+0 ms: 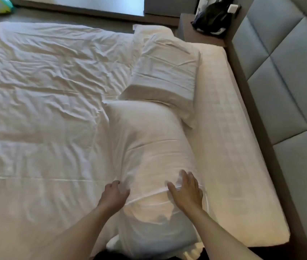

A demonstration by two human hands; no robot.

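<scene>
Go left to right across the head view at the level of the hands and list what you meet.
Duvet → left hand → near pillow → right hand → bare mattress → padded headboard.
</scene>
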